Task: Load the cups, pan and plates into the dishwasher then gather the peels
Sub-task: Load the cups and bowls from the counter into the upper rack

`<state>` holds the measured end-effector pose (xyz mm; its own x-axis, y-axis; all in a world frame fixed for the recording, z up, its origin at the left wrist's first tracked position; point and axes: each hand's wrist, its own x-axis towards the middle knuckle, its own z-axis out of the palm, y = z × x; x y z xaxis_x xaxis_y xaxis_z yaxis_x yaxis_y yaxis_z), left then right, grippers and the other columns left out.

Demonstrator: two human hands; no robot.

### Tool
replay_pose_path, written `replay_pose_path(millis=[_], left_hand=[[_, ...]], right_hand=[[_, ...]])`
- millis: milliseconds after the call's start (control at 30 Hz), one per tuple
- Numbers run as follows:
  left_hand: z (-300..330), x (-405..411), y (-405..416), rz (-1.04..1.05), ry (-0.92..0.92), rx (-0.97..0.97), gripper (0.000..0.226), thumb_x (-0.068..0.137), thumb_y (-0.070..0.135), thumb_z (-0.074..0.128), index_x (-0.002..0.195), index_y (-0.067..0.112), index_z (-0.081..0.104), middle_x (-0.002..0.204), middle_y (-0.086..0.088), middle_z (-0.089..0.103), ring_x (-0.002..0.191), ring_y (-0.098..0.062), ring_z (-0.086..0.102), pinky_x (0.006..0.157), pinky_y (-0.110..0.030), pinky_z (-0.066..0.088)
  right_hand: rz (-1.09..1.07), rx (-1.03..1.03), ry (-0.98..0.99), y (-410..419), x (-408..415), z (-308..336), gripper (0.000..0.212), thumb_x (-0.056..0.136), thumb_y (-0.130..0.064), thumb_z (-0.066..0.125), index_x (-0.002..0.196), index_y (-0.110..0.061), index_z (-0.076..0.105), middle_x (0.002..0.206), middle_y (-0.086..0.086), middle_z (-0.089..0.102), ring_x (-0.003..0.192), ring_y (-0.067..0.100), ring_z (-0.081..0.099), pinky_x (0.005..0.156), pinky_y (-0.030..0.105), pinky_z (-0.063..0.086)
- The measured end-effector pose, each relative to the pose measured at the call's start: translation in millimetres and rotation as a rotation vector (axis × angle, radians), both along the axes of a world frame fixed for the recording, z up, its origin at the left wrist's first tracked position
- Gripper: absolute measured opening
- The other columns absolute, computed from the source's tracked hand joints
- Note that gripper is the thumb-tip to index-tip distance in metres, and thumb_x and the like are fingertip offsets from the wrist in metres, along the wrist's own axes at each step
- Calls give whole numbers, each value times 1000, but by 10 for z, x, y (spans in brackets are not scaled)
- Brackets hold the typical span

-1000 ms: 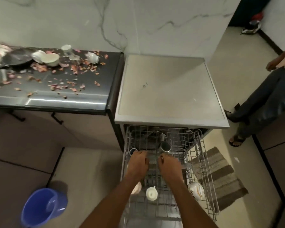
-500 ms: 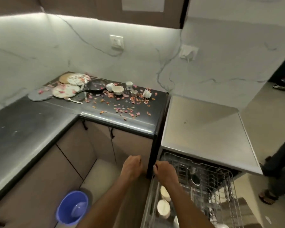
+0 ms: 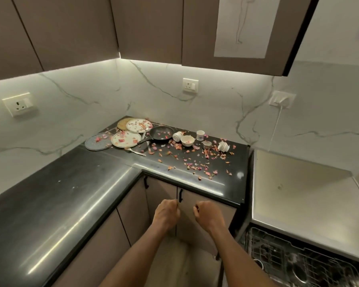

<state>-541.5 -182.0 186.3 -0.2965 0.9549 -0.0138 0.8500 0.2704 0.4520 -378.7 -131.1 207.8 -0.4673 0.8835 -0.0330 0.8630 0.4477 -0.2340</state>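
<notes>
both hands empty, held in front of the lower cabinet doors. left hand (image 3: 166,212) and right hand (image 3: 208,213) are seen from the back, fingers loosely curled, nothing gripped.

task items are found at the far corner of the black counter (image 3: 75,195): stacked plates (image 3: 126,139), pan (image 3: 161,132), cups (image 3: 200,135), a bowl (image 3: 187,140), with peels (image 3: 195,162) scattered among them. dishwasher rack (image 3: 294,264) is pulled out at lower right.

risks judged: overlapped plates may slide if only one is lifted; peels could be dragged over the counter edge by a reaching forearm; a tipped cup (image 3: 223,146) may roll.

room: the near counter is well apart from the dishes; the rack narrows the floor on the right.
</notes>
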Motion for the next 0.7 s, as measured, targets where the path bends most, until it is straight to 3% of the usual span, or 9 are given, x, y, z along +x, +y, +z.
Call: replay_pose_path(millis=[233,400,533,700], left_hand=[[80,-369,353,16,-22,5,19,85,27,49,81,14,62,84,-5,69,81,-26,67,73,-38,56],[54,-467,770,-47,-32,8,18,89,23,51,85,16,66,86,-5,69,83,-24,67,78,-41,57],[0,-544,1205,-71,3,0,19,94,23,51,95,16,69,93,-3,70,87,-21,66,81,-37,57],[2,-677,1915,-51,-12,-22,14,93,20,54,88,15,66,88,-3,67,78,-15,64,75,-31,57]], right_hand=[[3,-31,37,373,-418,129,32,103,-34,44,102,-17,70,101,9,74,93,29,71,81,40,58],[-30,2,39,782,-538,108,33,104,-33,44,102,-16,72,101,7,73,92,25,70,78,35,55],[-46,-24,34,1226,-667,9,33,104,-33,45,99,-15,72,99,7,73,88,24,71,79,36,58],[-28,-35,31,1967,-829,-31,29,103,-32,48,101,-15,72,98,7,74,88,23,72,80,35,59]])
